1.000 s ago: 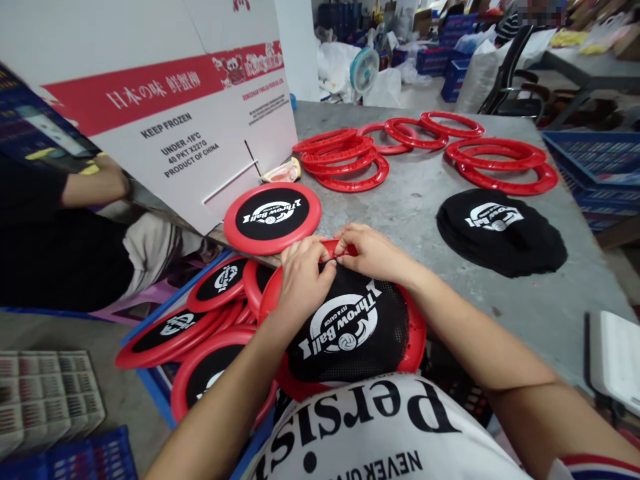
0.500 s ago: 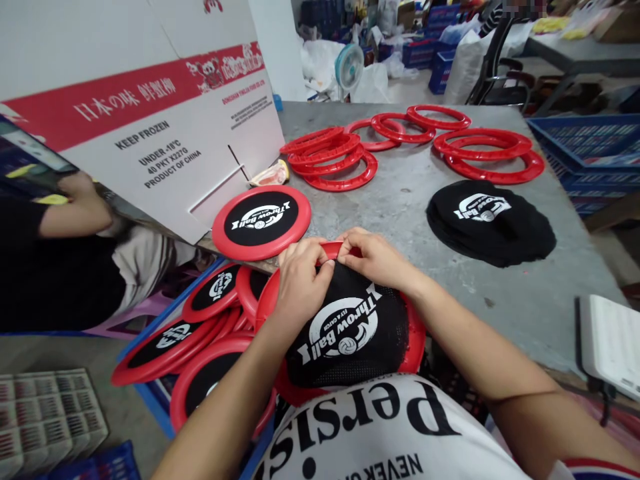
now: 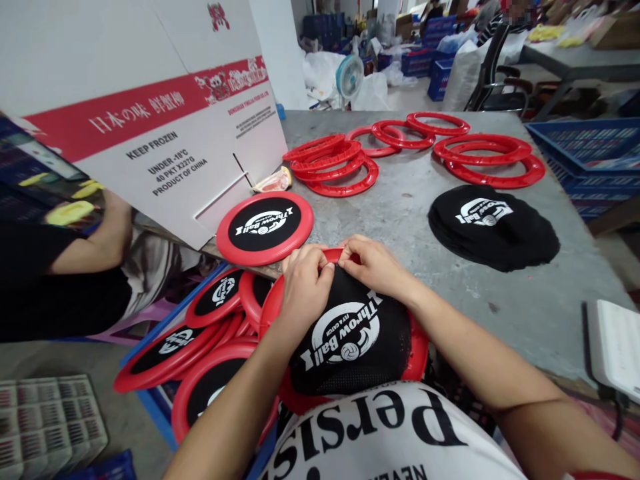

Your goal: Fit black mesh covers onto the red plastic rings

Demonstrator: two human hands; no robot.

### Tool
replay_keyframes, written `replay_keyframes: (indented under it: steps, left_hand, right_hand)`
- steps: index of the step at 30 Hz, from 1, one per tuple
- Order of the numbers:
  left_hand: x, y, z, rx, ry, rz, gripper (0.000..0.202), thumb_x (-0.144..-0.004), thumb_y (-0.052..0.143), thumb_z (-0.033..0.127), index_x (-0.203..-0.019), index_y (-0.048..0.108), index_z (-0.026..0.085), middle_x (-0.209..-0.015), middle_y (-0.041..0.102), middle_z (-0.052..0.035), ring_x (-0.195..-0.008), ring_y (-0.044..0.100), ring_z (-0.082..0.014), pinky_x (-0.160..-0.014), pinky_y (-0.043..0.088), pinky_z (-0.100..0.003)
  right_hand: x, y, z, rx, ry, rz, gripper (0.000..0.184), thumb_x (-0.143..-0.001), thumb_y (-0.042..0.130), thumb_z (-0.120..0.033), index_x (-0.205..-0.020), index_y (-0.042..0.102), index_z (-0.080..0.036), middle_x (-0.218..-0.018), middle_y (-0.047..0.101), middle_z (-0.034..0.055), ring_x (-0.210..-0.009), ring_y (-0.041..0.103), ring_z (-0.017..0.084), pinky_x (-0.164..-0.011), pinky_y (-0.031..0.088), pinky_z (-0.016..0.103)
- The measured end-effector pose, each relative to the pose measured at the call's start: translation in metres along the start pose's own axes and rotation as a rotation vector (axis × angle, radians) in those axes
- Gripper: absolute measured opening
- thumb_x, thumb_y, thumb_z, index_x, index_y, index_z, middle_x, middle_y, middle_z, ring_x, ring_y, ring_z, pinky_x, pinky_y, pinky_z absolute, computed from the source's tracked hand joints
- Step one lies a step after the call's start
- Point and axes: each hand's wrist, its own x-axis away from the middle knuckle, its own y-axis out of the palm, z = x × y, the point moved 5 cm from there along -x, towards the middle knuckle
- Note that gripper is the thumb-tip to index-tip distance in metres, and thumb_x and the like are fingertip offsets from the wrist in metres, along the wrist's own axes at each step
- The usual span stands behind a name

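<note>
A red plastic ring (image 3: 417,350) leans against my chest at the table's near edge, with a black mesh cover (image 3: 350,340) printed "Throw Ball" lying over it. My left hand (image 3: 305,290) pinches the cover's far edge at the ring's top rim. My right hand (image 3: 375,263) pinches the same edge right beside it, fingertips almost touching the left hand's. One finished red disc with its black centre (image 3: 265,227) lies flat on the table just beyond my hands.
Several bare red rings (image 3: 415,150) lie across the far side of the grey table (image 3: 415,207). A pile of black covers (image 3: 493,227) sits at right. Finished discs (image 3: 200,333) fill a blue crate at lower left. A cardboard sheet (image 3: 150,133) stands at left, another person's arm (image 3: 95,243) below it.
My hands have stayed pinched at the ring's top rim with only small finger shifts. The view has drifted slightly. The other person's arm at left has moved down.
</note>
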Motion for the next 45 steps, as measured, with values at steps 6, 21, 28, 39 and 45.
replay_keyframes:
  steps: [6,21,28,39,45]
  left_hand:
    - [-0.001,0.005,-0.007,-0.054,-0.043,-0.004,0.021,-0.090,0.054,0.015,-0.074,0.042,0.022,-0.110,0.069,-0.0061,-0.111,0.059,-0.0269,-0.102,0.037,-0.048]
    - [0.007,-0.009,-0.031,-0.046,0.107,-0.164,0.021,-0.085,0.071,0.026,-0.074,0.053,0.020,-0.143,0.057,-0.0123,-0.135,0.052,-0.0307,-0.112,0.039,-0.052]
    - [0.007,-0.020,-0.038,0.020,-0.015,-0.122,0.019,-0.081,0.067,0.017,-0.070,0.051,0.020,-0.135,0.065,-0.0063,-0.129,0.057,-0.0283,-0.114,0.036,-0.056]
    - [0.016,-0.021,-0.038,0.160,-0.098,-0.046,0.016,-0.086,0.059,0.018,-0.071,0.053,0.021,-0.128,0.066,-0.0067,-0.120,0.061,-0.0245,-0.107,0.044,-0.044]
    - [0.014,-0.023,-0.029,0.155,-0.075,-0.060,0.016,-0.086,0.058,0.017,-0.073,0.053,0.022,-0.129,0.066,-0.0055,-0.121,0.061,-0.0242,-0.107,0.044,-0.043]
  right_hand:
    - [-0.004,0.006,-0.003,0.097,0.040,-0.033,0.012,-0.087,0.055,-0.013,-0.078,0.057,-0.019,-0.095,0.064,0.0033,-0.089,0.059,0.017,-0.079,0.040,0.028]
    - [-0.018,0.018,0.005,0.144,0.122,-0.153,0.012,-0.088,0.056,-0.017,-0.097,0.062,-0.021,-0.095,0.069,0.0024,-0.083,0.059,0.017,-0.071,0.038,0.028]
    - [-0.021,0.021,-0.004,0.195,0.037,-0.117,0.013,-0.088,0.055,-0.015,-0.096,0.063,-0.022,-0.094,0.069,0.0031,-0.089,0.060,0.020,-0.074,0.039,0.030]
    - [-0.018,0.020,-0.001,0.161,0.058,-0.134,0.017,-0.091,0.053,-0.015,-0.101,0.065,-0.020,-0.103,0.071,0.0062,-0.098,0.062,0.023,-0.085,0.043,0.035]
    - [-0.027,0.013,-0.027,0.134,-0.101,-0.150,0.012,-0.086,0.060,-0.015,-0.094,0.067,-0.020,-0.115,0.067,0.0085,-0.112,0.059,0.025,-0.100,0.041,0.039]
